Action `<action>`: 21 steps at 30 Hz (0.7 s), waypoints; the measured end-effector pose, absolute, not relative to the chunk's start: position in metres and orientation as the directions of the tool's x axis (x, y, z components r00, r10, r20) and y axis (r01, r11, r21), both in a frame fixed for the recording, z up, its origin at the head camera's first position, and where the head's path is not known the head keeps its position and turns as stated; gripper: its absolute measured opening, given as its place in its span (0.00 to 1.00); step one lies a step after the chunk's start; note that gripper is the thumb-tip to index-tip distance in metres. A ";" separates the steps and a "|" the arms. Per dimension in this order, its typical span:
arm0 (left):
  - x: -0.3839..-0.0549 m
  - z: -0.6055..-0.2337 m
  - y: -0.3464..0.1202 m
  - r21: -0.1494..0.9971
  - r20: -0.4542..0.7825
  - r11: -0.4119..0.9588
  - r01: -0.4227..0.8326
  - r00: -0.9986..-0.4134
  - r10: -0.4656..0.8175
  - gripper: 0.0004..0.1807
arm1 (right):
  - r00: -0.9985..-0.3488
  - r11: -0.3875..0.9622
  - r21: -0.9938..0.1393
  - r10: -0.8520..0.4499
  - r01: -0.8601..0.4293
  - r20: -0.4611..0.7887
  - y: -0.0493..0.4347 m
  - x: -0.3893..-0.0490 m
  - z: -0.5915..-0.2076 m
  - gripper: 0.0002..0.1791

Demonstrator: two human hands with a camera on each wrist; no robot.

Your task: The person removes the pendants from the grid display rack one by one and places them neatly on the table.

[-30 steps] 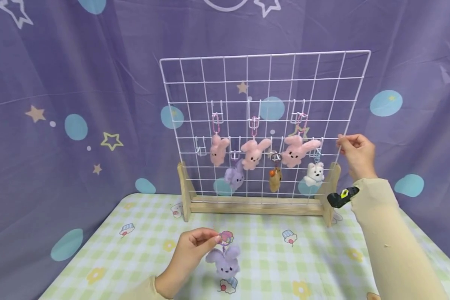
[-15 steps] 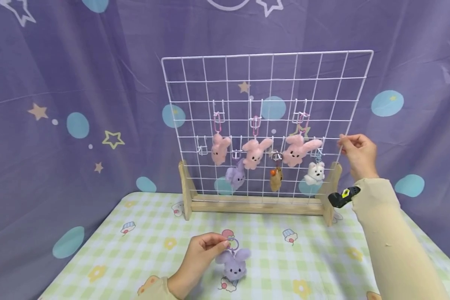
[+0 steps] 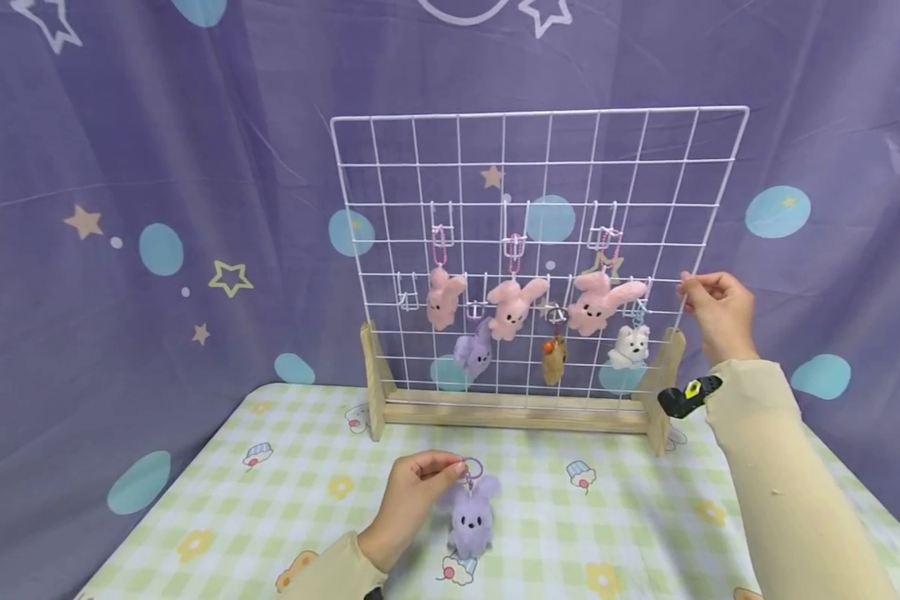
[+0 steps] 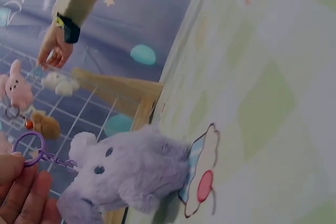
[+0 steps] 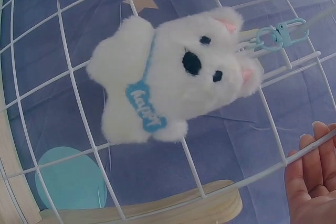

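Observation:
My left hand (image 3: 418, 498) pinches the purple key ring (image 4: 43, 142) of a purple plush bunny keychain (image 3: 471, 523) between thumb and fingers. The bunny dangles low over the checked tablecloth, its face toward me. At the far right, my right hand (image 3: 722, 315) grips the side wire of a white wire grid panel (image 3: 540, 112) with its fingertips. Close to that hand, a white plush bear-like keychain (image 5: 176, 69) with a blue bone-shaped tag hangs by a light blue clasp. In the left wrist view, the left fingers (image 4: 26, 198) show below the ring.
The grid stands in a wooden base (image 3: 510, 417). Pink plush bunnies (image 3: 516, 308) hang on the upper hooks. Below them hang another purple bunny (image 3: 472, 354) and a brown plush (image 3: 554, 360). A bare white hook (image 3: 408, 301) is at the lower left. A purple curtain (image 3: 157, 125) closes the back.
My left hand has moved right across the table with the purple bunny, which has swung round and now hangs straighter. The right hand keeps its grip on the grid's side wire.

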State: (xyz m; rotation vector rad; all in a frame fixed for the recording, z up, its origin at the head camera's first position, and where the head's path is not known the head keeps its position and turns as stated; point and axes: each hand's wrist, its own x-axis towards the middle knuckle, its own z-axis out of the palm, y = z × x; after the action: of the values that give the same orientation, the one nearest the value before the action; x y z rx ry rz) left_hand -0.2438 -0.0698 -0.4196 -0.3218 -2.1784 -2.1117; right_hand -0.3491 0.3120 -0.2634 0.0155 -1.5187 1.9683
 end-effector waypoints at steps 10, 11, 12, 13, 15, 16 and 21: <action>-0.270 -0.433 -0.069 0.981 0.190 0.010 0.192 -0.977 0.092 0.11 | -0.797 -0.133 -0.863 0.473 -0.487 0.376 0.313 -0.350 -0.263 0.08; -0.272 -0.434 -0.070 0.981 0.188 0.026 0.191 -0.978 0.090 0.11 | -0.797 -0.133 -0.863 0.471 -0.487 0.377 0.314 -0.350 -0.264 0.08; -0.274 -0.435 -0.070 0.982 0.183 0.034 0.186 -0.979 0.089 0.10 | -0.798 -0.133 -0.863 0.469 -0.487 0.378 0.313 -0.350 -0.264 0.08; -0.276 -0.437 -0.070 0.982 0.182 0.041 0.186 -0.979 0.090 0.10 | -0.799 -0.130 -0.863 0.466 -0.488 0.381 0.313 -0.349 -0.264 0.08; -0.279 -0.439 -0.071 0.982 0.177 0.048 0.181 -0.980 0.088 0.10 | -0.799 -0.132 -0.863 0.464 -0.489 0.382 0.313 -0.349 -0.264 0.08; -0.281 -0.440 -0.071 0.983 0.173 0.048 0.178 -0.981 0.086 0.10 | -0.799 -0.131 -0.863 0.464 -0.488 0.381 0.313 -0.349 -0.264 0.08; -0.287 -0.442 -0.071 0.987 0.150 0.046 0.154 -0.986 0.071 0.11 | -0.800 -0.128 -0.869 0.470 -0.479 0.372 0.312 -0.348 -0.263 0.08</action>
State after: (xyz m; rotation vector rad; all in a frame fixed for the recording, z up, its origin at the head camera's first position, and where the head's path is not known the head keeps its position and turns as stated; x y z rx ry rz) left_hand -0.2870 -0.0710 -0.4424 -0.2400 -2.2274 -2.1157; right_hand -0.3483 0.3117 -0.2632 0.0094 -1.5274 1.9775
